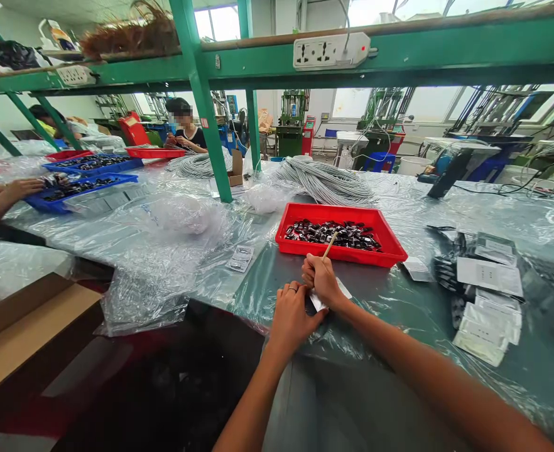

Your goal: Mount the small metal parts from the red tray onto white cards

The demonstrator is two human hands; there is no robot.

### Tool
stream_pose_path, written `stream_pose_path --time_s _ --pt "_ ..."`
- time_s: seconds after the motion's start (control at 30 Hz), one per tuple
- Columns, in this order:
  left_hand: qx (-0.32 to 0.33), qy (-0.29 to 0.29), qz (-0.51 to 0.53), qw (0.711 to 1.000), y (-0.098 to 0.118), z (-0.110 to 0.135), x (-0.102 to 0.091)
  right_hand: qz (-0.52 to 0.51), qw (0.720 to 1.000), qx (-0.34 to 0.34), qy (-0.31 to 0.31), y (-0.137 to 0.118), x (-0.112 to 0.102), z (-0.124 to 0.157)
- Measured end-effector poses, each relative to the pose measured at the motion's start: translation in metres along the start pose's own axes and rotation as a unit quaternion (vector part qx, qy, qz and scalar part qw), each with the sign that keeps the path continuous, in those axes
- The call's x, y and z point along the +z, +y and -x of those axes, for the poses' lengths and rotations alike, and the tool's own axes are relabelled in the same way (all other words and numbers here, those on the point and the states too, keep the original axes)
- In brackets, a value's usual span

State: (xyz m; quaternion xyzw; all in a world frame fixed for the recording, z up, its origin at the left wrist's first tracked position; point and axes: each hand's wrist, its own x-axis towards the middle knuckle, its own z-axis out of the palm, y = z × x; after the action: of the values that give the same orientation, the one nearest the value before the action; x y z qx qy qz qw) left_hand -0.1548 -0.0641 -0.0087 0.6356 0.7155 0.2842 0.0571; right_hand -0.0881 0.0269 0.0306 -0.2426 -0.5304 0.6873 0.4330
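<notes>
My right hand [323, 279] is closed round a thin, pale wooden stick [330, 245], whose upper end points up toward the red tray. What its lower end touches is hidden by the fist. Beside it, my left hand [292, 312], with a ring on one finger, is bent over a small white packet [316, 302], the thumb along its near edge. Part of this packet shows under my right wrist. Just beyond both hands stands the red tray [394, 256], holding many small shiny black parts [333, 235].
White-labelled bags [488, 276] are piled at the right. Coiled grey cable [324, 179] lies behind the tray, near a green post [211, 125]. Clear plastic film [164, 270] covers the left side. Another person's hand [25, 187] reaches into a blue tray [83, 194]. A cardboard box [36, 333] stands at lower left.
</notes>
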Motion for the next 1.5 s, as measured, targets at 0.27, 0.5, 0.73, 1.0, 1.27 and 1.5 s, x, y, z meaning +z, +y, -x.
stream_pose_path --time_s 0.27,0.5,0.73,1.0,1.27,1.5 --pt "-0.001 0.006 -0.016 1.000 0.004 0.002 0.000 0.047 0.999 0.002 0.010 0.006 -0.005 0.011" --pt "-0.011 0.000 -0.031 0.999 0.008 0.000 -0.003 0.056 0.998 0.017 0.022 0.006 -0.009 0.022" --pt "-0.004 0.005 0.002 1.000 0.009 0.001 -0.001 -0.034 0.992 0.120 0.005 -0.022 -0.036 0.035" --pt "-0.081 -0.034 0.444 0.892 -0.014 -0.008 -0.020 0.537 0.842 0.043 0.024 -0.055 -0.119 0.058" --pt "-0.121 0.070 0.630 0.764 0.010 -0.107 -0.018 0.616 0.718 -0.322 0.008 -0.066 -0.072 0.014" --pt "-0.081 0.051 0.723 0.685 0.017 -0.204 -0.011 0.503 0.823 -0.254 0.077 -0.059 -0.069 -0.098"
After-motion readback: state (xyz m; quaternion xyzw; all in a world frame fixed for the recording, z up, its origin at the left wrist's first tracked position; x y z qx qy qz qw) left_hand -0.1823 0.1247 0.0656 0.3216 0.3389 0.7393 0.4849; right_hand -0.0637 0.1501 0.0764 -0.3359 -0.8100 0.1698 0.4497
